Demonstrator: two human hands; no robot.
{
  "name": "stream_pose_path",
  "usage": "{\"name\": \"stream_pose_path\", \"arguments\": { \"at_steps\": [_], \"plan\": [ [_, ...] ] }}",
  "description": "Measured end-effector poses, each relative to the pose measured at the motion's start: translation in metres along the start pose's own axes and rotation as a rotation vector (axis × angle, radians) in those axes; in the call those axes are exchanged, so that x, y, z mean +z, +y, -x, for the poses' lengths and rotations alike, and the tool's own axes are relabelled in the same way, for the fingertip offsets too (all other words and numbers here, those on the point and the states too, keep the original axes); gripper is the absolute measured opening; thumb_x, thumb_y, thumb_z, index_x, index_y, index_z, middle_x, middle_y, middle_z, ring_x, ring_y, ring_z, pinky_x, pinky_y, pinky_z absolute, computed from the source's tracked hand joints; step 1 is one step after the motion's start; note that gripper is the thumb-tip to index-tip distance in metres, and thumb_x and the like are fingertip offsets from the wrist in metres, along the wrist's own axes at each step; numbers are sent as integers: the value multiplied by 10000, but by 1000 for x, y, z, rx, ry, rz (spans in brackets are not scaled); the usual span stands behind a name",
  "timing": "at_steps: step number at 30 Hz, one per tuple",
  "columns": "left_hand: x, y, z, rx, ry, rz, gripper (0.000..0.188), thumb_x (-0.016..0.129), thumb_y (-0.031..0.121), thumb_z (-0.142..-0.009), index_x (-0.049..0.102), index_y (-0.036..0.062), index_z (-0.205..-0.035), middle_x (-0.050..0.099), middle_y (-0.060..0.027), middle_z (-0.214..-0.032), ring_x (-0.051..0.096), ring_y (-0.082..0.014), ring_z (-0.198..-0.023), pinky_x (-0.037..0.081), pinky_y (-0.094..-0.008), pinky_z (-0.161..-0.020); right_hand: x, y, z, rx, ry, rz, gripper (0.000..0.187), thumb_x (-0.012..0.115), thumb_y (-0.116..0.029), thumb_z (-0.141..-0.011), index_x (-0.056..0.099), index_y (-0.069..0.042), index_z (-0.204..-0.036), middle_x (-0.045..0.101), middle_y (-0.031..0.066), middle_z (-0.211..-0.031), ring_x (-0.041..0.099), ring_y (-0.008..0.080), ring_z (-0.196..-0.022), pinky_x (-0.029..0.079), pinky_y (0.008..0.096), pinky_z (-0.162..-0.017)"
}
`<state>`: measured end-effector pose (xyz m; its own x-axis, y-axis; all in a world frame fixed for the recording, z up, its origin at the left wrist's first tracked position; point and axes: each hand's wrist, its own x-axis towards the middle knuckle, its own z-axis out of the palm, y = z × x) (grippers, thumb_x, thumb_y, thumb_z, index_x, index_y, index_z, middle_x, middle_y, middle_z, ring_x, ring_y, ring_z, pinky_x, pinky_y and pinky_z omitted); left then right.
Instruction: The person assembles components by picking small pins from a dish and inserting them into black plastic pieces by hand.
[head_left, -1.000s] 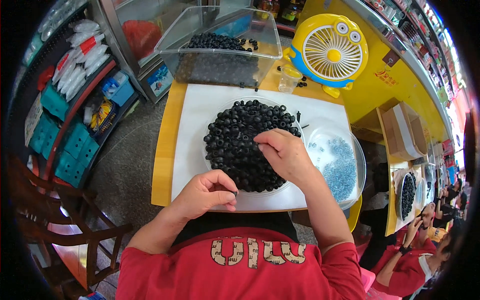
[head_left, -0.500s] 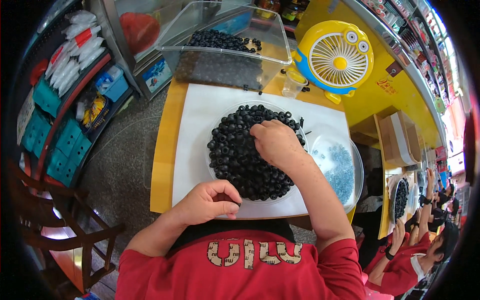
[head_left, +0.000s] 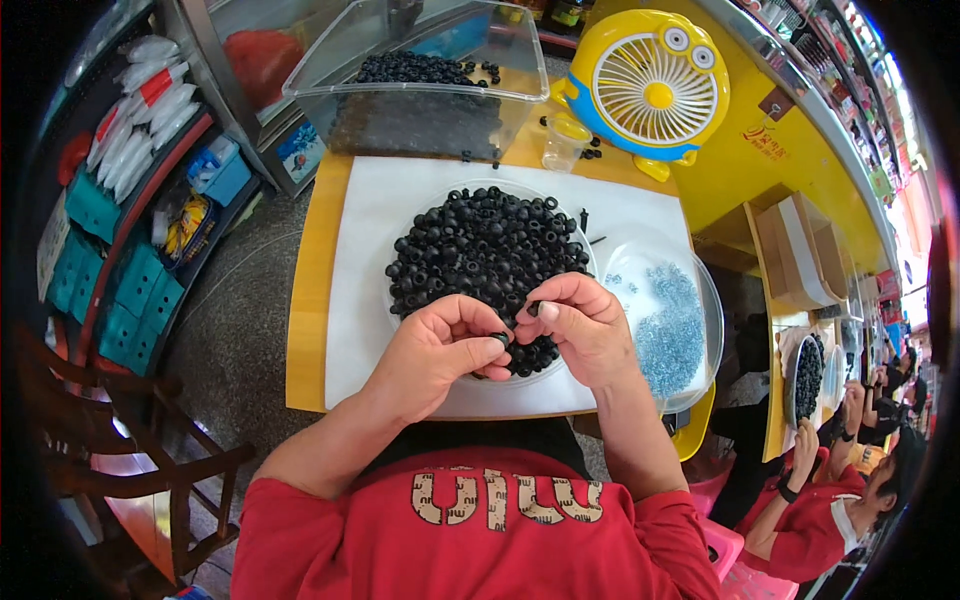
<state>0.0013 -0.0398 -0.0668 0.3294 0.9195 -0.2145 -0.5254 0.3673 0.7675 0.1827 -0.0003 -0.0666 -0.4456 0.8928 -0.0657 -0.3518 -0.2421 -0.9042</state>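
Observation:
A round clear tray point(head_left: 393, 318) piled with black ring-like beads point(head_left: 470, 240) lies on a white sheet before me. Over its near edge my two hands meet. My left hand point(head_left: 440, 345) pinches a small black bead point(head_left: 499, 340) between thumb and fingers. Close beside it, my right hand point(head_left: 580, 330) pinches another black bead point(head_left: 533, 308). The fingertips of both hands nearly touch. To the right stands a second round clear tray point(head_left: 712, 345) holding many small light-blue pieces point(head_left: 665, 330).
At the table's far side stand a large clear bin point(head_left: 420, 92) with black beads, a small clear cup point(head_left: 565, 145) and a yellow fan point(head_left: 650, 90). A dark wooden chair point(head_left: 150, 480) is at left. Another person point(head_left: 820, 520) works at a table on the right.
My right hand has come back from the middle of the bead pile toward my left hand, now with a bead in its fingers. My left hand has moved rightward and up.

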Motion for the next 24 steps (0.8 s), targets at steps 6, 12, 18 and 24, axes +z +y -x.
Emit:
{"name": "stream_pose_path", "arguments": {
  "at_steps": [6,12,18,24],
  "plan": [
    [17,-6,-2,-36,23,6,108,531,-24,-773,514,4,-876,557,-67,-821,569,-142,-728,503,-269,-662,-11,8,16,-77,53,-52,115,528,-12,-792,560,-25,-902,595,69,-796,573,123,-725,474,243,-670],
    [25,-19,-6,-41,-22,25,118,531,-28,-769,519,2,-883,560,-74,-831,572,-152,-732,504,-274,-660,-7,10,31,-194,83,383,125,543,4,-777,595,-13,-889,568,24,-807,536,81,-739,444,207,-667],
    [30,-22,-6,-49,19,-59,146,529,-37,-761,528,2,-901,565,-69,-853,562,-140,-756,499,-274,-670,-15,7,40,-185,158,252,118,571,9,-750,574,-7,-866,562,19,-813,532,70,-778,449,209,-667],
    [26,-25,-4,-10,-7,-131,201,535,-32,-752,506,16,-945,553,-65,-885,545,-130,-789,495,-273,-678,-20,-2,40,-108,10,392,94,589,-16,-742,592,-15,-836,572,15,-760,542,78,-725,447,210,-641]
  ]
}}
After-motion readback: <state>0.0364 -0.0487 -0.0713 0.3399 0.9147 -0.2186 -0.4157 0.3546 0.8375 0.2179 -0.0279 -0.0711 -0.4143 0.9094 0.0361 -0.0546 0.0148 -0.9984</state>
